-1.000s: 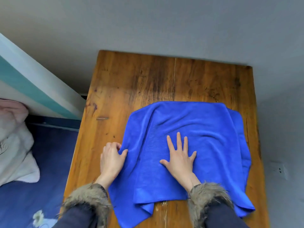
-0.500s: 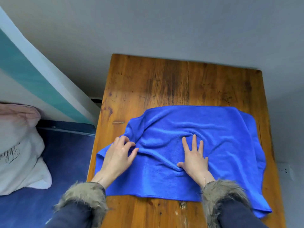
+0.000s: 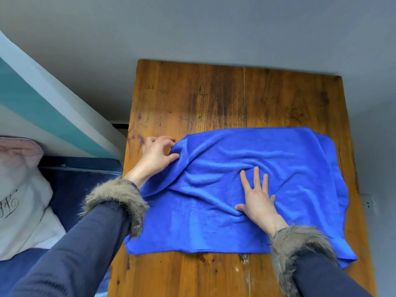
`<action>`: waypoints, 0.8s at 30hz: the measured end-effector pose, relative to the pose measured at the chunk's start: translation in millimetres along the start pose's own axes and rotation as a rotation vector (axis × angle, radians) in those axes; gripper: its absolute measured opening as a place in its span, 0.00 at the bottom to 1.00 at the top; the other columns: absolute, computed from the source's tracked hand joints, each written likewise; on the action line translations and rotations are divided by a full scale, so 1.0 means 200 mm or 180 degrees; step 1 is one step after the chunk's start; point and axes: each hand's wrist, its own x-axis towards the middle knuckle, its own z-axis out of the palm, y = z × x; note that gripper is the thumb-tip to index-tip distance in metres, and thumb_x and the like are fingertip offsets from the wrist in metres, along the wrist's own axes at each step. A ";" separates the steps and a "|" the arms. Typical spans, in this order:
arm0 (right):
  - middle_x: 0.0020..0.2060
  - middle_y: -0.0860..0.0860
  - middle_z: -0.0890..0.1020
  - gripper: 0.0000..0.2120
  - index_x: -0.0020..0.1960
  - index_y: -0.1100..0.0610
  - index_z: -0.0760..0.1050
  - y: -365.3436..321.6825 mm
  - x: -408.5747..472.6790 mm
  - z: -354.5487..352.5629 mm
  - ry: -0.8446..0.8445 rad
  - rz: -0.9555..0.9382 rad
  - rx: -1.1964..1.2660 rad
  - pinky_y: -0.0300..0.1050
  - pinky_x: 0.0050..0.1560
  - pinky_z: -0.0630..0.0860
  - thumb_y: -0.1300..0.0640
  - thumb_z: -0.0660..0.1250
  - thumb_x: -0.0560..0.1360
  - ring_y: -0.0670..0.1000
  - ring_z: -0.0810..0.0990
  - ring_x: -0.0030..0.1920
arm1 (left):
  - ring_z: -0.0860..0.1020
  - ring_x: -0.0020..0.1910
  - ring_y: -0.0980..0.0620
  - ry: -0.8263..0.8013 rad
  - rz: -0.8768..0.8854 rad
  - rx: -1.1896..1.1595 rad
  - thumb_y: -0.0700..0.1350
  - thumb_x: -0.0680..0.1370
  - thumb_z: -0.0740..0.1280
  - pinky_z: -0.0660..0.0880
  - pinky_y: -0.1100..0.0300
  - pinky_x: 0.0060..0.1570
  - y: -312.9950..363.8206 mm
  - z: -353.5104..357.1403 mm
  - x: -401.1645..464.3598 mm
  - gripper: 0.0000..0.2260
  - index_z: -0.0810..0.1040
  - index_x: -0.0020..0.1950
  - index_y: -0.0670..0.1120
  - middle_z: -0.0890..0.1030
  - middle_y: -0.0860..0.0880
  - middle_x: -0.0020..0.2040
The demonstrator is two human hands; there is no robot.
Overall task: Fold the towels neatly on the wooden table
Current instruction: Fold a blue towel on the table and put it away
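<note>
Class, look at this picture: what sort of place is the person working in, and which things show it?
Probably a bedroom or dorm room. A white pillow lies on blue bedding at the left, beside a wooden table set against a plain grey wall.

We see a soft, matt blue cloth towel (image 3: 267, 166), rumpled. The wooden table (image 3: 203, 97) looks glossy, scratched; our cuffs (image 3: 115, 200) are shaggy fur.
</note>
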 end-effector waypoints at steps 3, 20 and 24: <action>0.72 0.52 0.28 0.47 0.75 0.47 0.34 -0.01 0.00 0.00 -0.0001 0.0007 0.0018 0.70 0.65 0.59 0.50 0.68 0.74 0.60 0.32 0.73 | 0.75 0.53 0.46 0.0220 -0.0060 0.0340 0.47 0.74 0.66 0.63 0.54 0.58 0.02 -0.12 0.03 0.02 0.75 0.45 0.52 0.80 0.49 0.47; 0.72 0.53 0.28 0.47 0.75 0.47 0.35 -0.01 -0.02 -0.01 0.0002 -0.0009 -0.0031 0.70 0.65 0.59 0.49 0.68 0.74 0.61 0.32 0.73 | 0.47 0.76 0.44 0.0199 0.0588 0.1809 0.69 0.71 0.53 0.43 0.38 0.69 -0.22 0.41 -0.49 0.36 0.53 0.75 0.55 0.51 0.45 0.77; 0.73 0.52 0.28 0.46 0.75 0.46 0.36 0.00 -0.01 -0.01 0.0050 -0.0042 0.0057 0.71 0.65 0.57 0.49 0.68 0.73 0.60 0.32 0.74 | 0.45 0.76 0.44 0.0268 0.0535 0.1849 0.72 0.67 0.54 0.38 0.37 0.68 -0.29 0.35 -0.55 0.41 0.46 0.76 0.57 0.48 0.45 0.77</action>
